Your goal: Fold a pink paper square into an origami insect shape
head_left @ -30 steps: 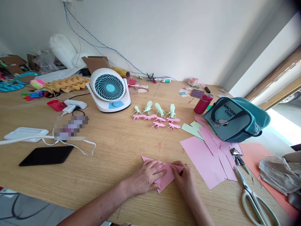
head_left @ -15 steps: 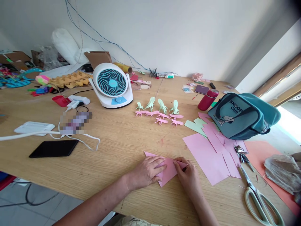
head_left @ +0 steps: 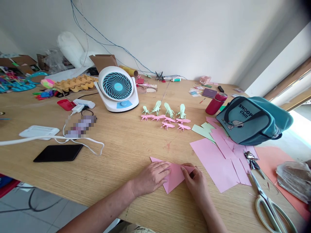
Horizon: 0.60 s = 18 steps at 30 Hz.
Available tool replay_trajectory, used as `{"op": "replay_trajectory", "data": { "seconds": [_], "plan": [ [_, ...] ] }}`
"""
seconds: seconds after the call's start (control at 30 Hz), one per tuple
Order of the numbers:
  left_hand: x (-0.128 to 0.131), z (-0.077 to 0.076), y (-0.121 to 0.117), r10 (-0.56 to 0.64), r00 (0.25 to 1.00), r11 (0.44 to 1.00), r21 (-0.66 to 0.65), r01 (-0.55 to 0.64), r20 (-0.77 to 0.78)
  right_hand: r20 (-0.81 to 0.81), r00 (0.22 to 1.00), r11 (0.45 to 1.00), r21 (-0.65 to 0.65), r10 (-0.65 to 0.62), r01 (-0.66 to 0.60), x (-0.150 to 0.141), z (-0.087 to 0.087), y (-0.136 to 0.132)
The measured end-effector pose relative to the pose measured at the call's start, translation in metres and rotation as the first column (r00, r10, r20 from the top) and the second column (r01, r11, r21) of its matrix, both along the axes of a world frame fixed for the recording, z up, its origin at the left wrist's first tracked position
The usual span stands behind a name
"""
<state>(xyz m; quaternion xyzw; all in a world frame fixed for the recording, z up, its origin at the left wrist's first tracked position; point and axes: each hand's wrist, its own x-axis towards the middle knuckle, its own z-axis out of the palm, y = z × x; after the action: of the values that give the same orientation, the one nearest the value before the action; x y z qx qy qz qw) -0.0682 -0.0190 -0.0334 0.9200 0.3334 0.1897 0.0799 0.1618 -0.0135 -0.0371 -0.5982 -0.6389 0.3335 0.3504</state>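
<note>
A pink sheet of paper (head_left: 175,179) folded into a triangle lies on the table in front of me, one point toward me. My left hand (head_left: 153,176) rests flat on its left part, fingers stretched over the paper, hiding some of it. At the triangle's right corner, my right hand (head_left: 195,179) pinches the paper between thumb and fingers. Beyond the hands stand several folded pink paper insects (head_left: 167,125) and, behind them, several light green ones (head_left: 169,110).
Right of my hands lie a large pink sheet (head_left: 215,161), cut paper strips, and scissors (head_left: 268,202). Farther back are a teal bag (head_left: 252,121) and a red bottle (head_left: 216,103). A white fan (head_left: 118,89), a black phone (head_left: 58,152) and white cables (head_left: 97,140) occupy the left.
My left hand's fingers have drawn back slightly to the left on the paper, baring more of its middle. My right hand keeps its pinch at the corner. The view has shifted slightly.
</note>
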Motion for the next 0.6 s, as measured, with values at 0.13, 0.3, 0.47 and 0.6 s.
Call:
{"op": "replay_trajectory", "data": {
  "seconds": [0.13, 0.3, 0.47, 0.6],
  "plan": [
    [-0.0002, -0.0004, -0.0001, 0.002, 1.000, 1.000, 0.004, -0.002, -0.004, -0.051, 0.999, 1.000, 0.008, -0.019, 0.019, 0.0007, -0.0018, 0.0010],
    [0.0005, 0.0020, 0.0004, 0.005, 1.000, 1.000, -0.003, -0.005, 0.001, -0.083, 0.996, 0.999, 0.005, -0.042, 0.043, 0.0012, -0.0017, 0.0014],
    [0.0009, 0.0033, -0.0004, 0.013, 1.000, 1.000, -0.017, -0.013, 0.014, -0.038, 0.998, 0.998, -0.016, -0.054, 0.054, 0.0014, -0.0031, 0.0002],
    [0.0006, 0.0021, -0.0009, 0.016, 1.000, 1.000, -0.009, -0.016, 0.012, 0.031, 0.998, 0.998, -0.037, -0.051, 0.052, 0.0013, -0.0037, -0.0003]
  ]
}}
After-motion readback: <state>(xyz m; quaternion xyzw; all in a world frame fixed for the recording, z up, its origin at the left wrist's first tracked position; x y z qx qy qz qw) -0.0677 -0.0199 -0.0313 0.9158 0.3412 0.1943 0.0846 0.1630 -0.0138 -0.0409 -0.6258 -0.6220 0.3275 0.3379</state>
